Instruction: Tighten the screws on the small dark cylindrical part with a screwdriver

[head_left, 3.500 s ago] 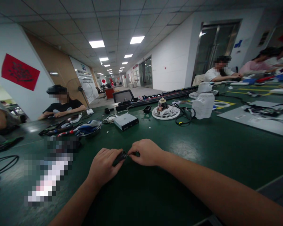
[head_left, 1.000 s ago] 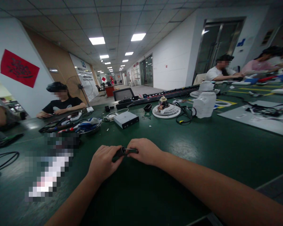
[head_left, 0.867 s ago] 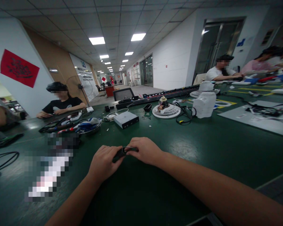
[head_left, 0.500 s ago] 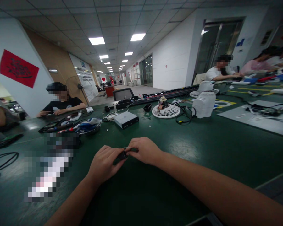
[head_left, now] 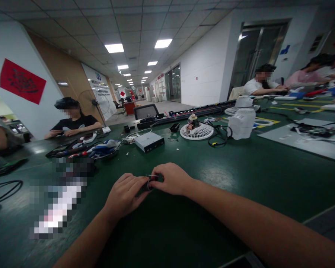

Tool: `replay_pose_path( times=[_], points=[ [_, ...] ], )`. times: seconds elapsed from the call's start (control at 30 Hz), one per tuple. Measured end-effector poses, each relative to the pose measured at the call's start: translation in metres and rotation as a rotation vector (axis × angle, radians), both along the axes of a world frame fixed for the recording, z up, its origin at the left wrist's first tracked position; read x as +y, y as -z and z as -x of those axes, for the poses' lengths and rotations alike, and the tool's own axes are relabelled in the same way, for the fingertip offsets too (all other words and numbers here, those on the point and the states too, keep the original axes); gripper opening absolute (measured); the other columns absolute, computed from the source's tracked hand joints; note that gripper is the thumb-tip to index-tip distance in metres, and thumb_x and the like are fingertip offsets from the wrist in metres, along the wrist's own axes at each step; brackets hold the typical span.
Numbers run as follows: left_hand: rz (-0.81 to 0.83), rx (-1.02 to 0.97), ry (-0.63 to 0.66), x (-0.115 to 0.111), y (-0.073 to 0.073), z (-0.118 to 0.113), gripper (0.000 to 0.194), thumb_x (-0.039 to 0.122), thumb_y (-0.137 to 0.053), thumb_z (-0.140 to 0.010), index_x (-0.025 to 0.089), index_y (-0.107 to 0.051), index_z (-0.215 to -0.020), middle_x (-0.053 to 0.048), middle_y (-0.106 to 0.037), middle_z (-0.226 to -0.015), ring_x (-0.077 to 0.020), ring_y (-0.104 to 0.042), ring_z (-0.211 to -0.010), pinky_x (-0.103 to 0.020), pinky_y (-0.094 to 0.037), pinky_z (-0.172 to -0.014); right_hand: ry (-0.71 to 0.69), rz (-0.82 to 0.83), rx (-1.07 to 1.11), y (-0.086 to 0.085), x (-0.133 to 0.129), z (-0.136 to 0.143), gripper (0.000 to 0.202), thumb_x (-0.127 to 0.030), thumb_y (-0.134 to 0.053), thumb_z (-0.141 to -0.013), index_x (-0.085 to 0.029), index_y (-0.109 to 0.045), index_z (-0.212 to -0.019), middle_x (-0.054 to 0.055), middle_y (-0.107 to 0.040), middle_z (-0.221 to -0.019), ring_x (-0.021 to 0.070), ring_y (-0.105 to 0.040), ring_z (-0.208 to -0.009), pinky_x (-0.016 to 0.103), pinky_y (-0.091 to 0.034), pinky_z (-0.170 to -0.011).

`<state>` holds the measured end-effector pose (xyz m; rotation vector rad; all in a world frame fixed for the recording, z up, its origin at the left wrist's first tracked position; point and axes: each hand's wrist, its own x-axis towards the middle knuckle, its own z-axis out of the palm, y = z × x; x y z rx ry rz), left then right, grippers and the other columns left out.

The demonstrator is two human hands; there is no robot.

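My left hand is closed around a small dark round part near the middle of the view, above the green table. Touching the same part from the right is my right hand, its thumb and fingers pinched at the part's edge. A thin metal piece sticks out between the two hands; its full shape is hidden by the fingers. Beyond the hands lies a grey box-shaped drive.
A white fan grille with a motor and a white housing stand at the back right. A tray with blue cloth is at the left, and a grey panel lies far right. Several people sit around.
The fingers of my right hand have shifted slightly, with a gap now showing between thumb and index finger. The thin metal piece has turned a little. My left hand has barely moved.
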<state>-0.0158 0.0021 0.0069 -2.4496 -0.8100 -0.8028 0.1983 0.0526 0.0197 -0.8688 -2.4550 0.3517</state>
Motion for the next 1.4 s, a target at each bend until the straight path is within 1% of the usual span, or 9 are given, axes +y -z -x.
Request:
replay_pose_path(
  times=[0.13, 0.3, 0.7, 0.83, 0.93, 1.03, 1.17, 1.27, 1.4],
  points=[
    [-0.024, -0.011, -0.031, 0.0001, -0.0006, -0.0001, 0.026, 0.021, -0.063, -0.087, 0.017, -0.059, -0.113, -0.008, -0.074, -0.097, -0.0182, -0.066, -0.078, -0.035, -0.051, -0.073, 0.01, 0.017, 0.005, -0.0005, -0.0028, 0.0017, 0.021, -0.039, -0.061, -0.088, -0.02, -0.07, -0.091, 0.003, -0.073, -0.088, 0.0174, -0.065, -0.08, 0.027, -0.04, -0.067],
    [-0.04, -0.009, -0.056, 0.0007, -0.0006, -0.0008, 0.021, 0.022, -0.061, -0.087, 0.018, -0.062, -0.108, -0.008, -0.074, -0.095, -0.0185, -0.067, -0.076, -0.035, -0.052, -0.073, 0.043, 0.005, 0.001, -0.0001, -0.005, 0.0028, 0.017, -0.034, -0.061, -0.086, -0.02, -0.069, -0.091, 0.003, -0.073, -0.088, 0.0177, -0.066, -0.079, 0.027, -0.041, -0.067],
    [-0.017, 0.043, -0.071, 0.0016, 0.0027, 0.0012, 0.021, 0.021, -0.062, -0.088, 0.016, -0.062, -0.108, -0.008, -0.073, -0.099, -0.0195, -0.065, -0.079, -0.036, -0.05, -0.074, 0.025, 0.011, -0.001, 0.002, -0.0032, 0.001, 0.019, -0.033, -0.062, -0.084, -0.021, -0.069, -0.096, 0.003, -0.074, -0.092, 0.0188, -0.068, -0.084, 0.028, -0.045, -0.071],
    [-0.002, 0.034, -0.128, 0.0024, 0.0027, -0.0002, 0.019, 0.023, -0.062, -0.087, 0.015, -0.063, -0.105, -0.008, -0.073, -0.096, -0.0207, -0.065, -0.077, -0.037, -0.049, -0.072, 0.034, -0.005, 0.011, 0.0018, -0.0026, 0.0002, 0.023, -0.038, -0.059, -0.087, -0.021, -0.068, -0.1, 0.003, -0.074, -0.094, 0.0194, -0.068, -0.085, 0.029, -0.044, -0.071],
    [0.018, 0.003, -0.173, 0.0039, 0.0038, 0.0012, 0.022, 0.024, -0.063, -0.087, 0.015, -0.063, -0.107, -0.008, -0.073, -0.093, -0.0213, -0.066, -0.077, -0.037, -0.049, -0.072, 0.076, -0.017, 0.021, 0.0002, -0.0015, -0.0012, 0.027, -0.041, -0.05, -0.094, -0.022, -0.067, -0.103, 0.003, -0.073, -0.094, 0.0189, -0.067, -0.083, 0.029, -0.043, -0.069],
    [0.02, -0.037, -0.216, 0.0055, 0.0051, 0.0034, 0.022, 0.026, -0.062, -0.088, 0.015, -0.063, -0.107, -0.008, -0.073, -0.091, -0.0218, -0.066, -0.077, -0.037, -0.049, -0.072, 0.112, -0.016, 0.001, -0.0014, 0.0006, -0.003, 0.028, -0.036, -0.043, -0.098, -0.021, -0.066, -0.104, 0.003, -0.072, -0.091, 0.0175, -0.065, -0.078, 0.029, -0.04, -0.066],
    [0.032, -0.061, -0.264, 0.0062, 0.0061, 0.0048, 0.023, 0.028, -0.063, -0.087, 0.015, -0.064, -0.107, -0.008, -0.073, -0.09, -0.0226, -0.066, -0.078, -0.037, -0.048, -0.073, 0.112, -0.05, -0.051, -0.002, 0.0023, -0.0043, 0.023, -0.029, -0.048, -0.096, -0.021, -0.068, -0.103, 0.004, -0.071, -0.091, 0.017, -0.063, -0.08, 0.028, -0.04, -0.067],
    [0.04, -0.067, -0.255, 0.0059, 0.0066, 0.0049, 0.024, 0.028, -0.065, -0.086, 0.015, -0.065, -0.107, -0.007, -0.073, -0.09, -0.0222, -0.066, -0.079, -0.037, -0.048, -0.074, 0.049, -0.119, -0.106, -0.0023, 0.0015, -0.0045, 0.023, -0.029, -0.052, -0.094, -0.021, -0.071, -0.104, 0.005, -0.07, -0.095, 0.0185, -0.062, -0.089, 0.028, -0.042, -0.073],
    [0.045, -0.022, -0.167, 0.0058, 0.0068, 0.0054, 0.023, 0.025, -0.065, -0.086, 0.015, -0.064, -0.107, -0.006, -0.073, -0.093, -0.0202, -0.065, -0.077, -0.036, -0.048, -0.074, 0.03, -0.141, -0.248, -0.0043, -0.0008, -0.0048, 0.027, -0.031, -0.049, -0.095, -0.023, -0.072, -0.104, 0.006, -0.07, -0.095, 0.0202, -0.063, -0.086, 0.03, -0.044, -0.072]
  ],
)
